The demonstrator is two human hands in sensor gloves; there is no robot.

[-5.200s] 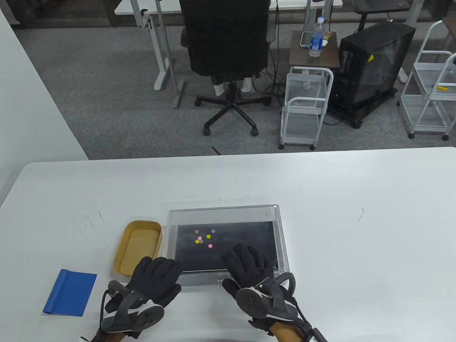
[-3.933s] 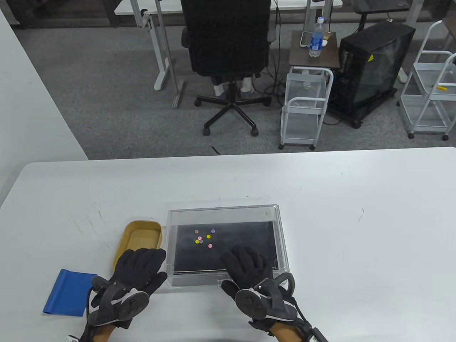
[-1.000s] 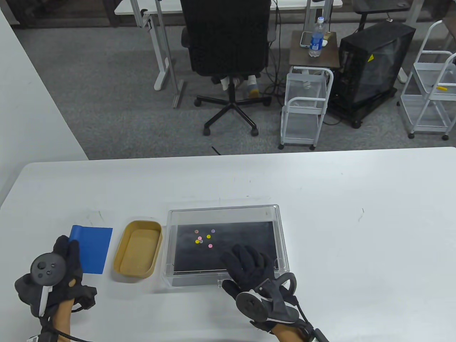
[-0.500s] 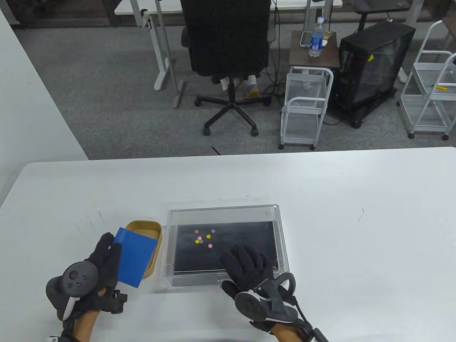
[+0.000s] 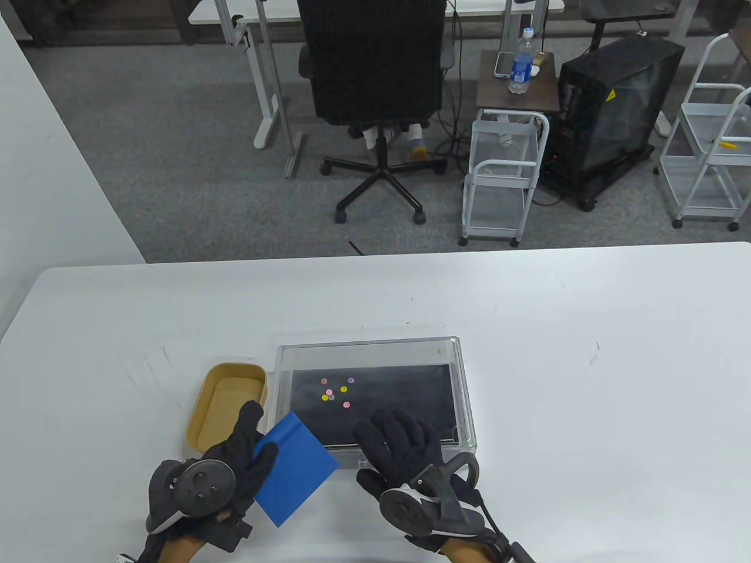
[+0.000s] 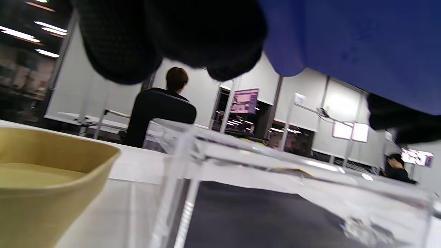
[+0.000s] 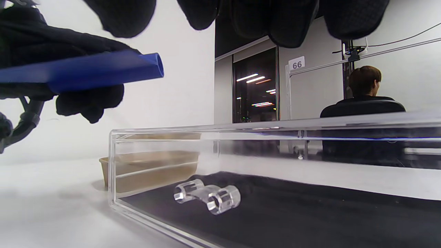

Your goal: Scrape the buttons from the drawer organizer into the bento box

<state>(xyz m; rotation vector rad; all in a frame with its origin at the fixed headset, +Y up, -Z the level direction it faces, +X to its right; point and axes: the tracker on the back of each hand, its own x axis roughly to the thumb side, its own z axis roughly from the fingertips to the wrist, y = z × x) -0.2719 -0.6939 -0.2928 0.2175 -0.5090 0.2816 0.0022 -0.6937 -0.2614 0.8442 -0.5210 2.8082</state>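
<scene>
A clear drawer organizer (image 5: 463, 381) with a black floor stands in the middle of the table; several small coloured buttons (image 5: 335, 392) lie on its left part. A tan bento box (image 5: 226, 404) stands empty just left of it. My left hand (image 5: 234, 463) grips a blue scraper (image 5: 295, 469) and holds it above the organizer's near left corner. The scraper also shows in the left wrist view (image 6: 361, 51) and the right wrist view (image 7: 86, 72). My right hand (image 5: 402, 446) hovers over the organizer's near edge, fingers spread, holding nothing.
The white table (image 5: 587, 381) stretches wide to the right and behind the organizer. In the right wrist view the organizer's clear handle (image 7: 210, 196) shows on its near wall. Beyond the table are an office chair (image 5: 375, 88) and carts.
My left hand left the organizer's edge, picked up the blue scraper from the table at the left, and carried it right to the organizer's near left corner. My right hand shifted slightly left.
</scene>
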